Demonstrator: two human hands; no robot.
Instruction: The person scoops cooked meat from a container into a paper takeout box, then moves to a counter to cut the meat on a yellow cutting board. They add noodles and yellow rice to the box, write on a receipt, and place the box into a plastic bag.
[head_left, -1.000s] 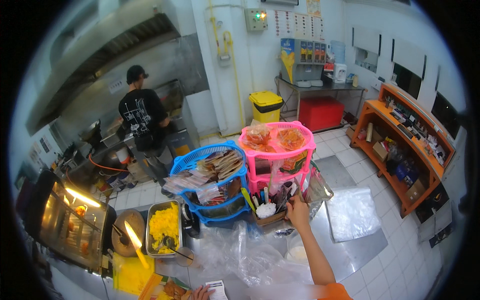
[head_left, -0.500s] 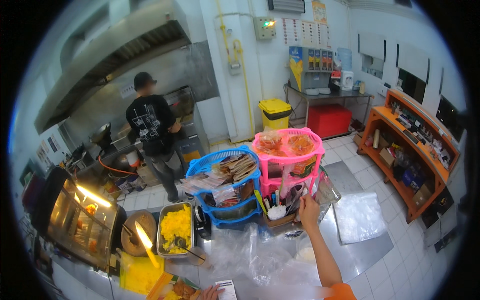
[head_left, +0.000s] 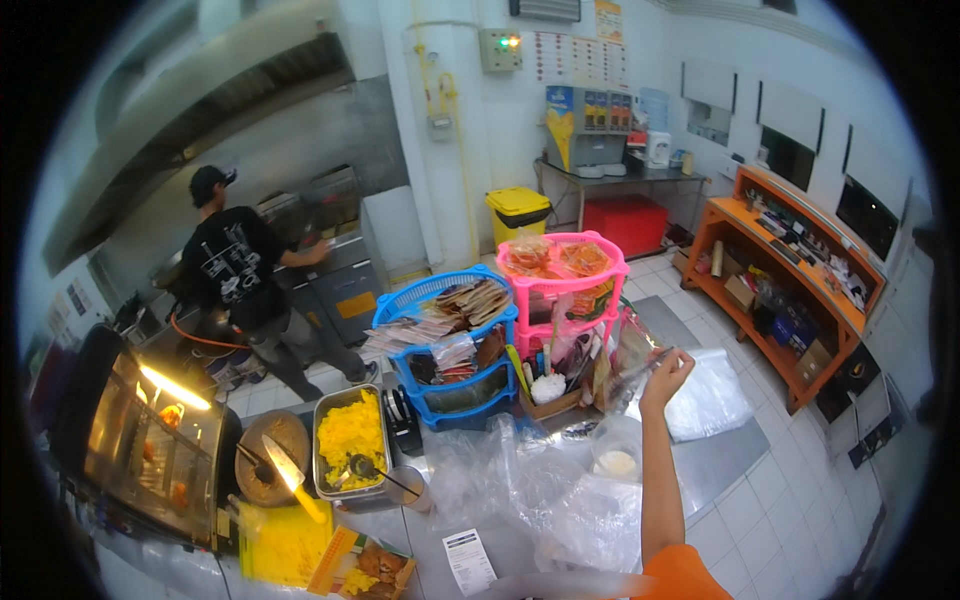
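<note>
My right hand (head_left: 668, 376) is raised over the right part of the metal table, its fingers closed. Whatever it may hold is too small and blurred to name. Below it lies a stack of clear plastic bags (head_left: 708, 398). To its left stands a box of utensils (head_left: 556, 402) beside a pink tiered basket (head_left: 566, 292). A clear tub with white contents (head_left: 614, 462) sits under my forearm. A food box with fried pieces and yellow rice (head_left: 376, 574) rests at the near edge, left of a printed receipt (head_left: 468, 560). My left hand is out of view.
A tray of yellow rice (head_left: 350, 432), a knife (head_left: 286, 466) on a round chopping block (head_left: 262, 492), and a lit food warmer (head_left: 160, 445) stand at left. A blue basket (head_left: 405, 310) holds packets. Crumpled plastic (head_left: 460, 475) covers mid-table. A co-worker (head_left: 240, 260) is by the stove.
My right hand has moved right, away from the utensil box. My left hand has left the view, uncovering the receipt. The co-worker has shifted left, one arm stretched out to the right.
</note>
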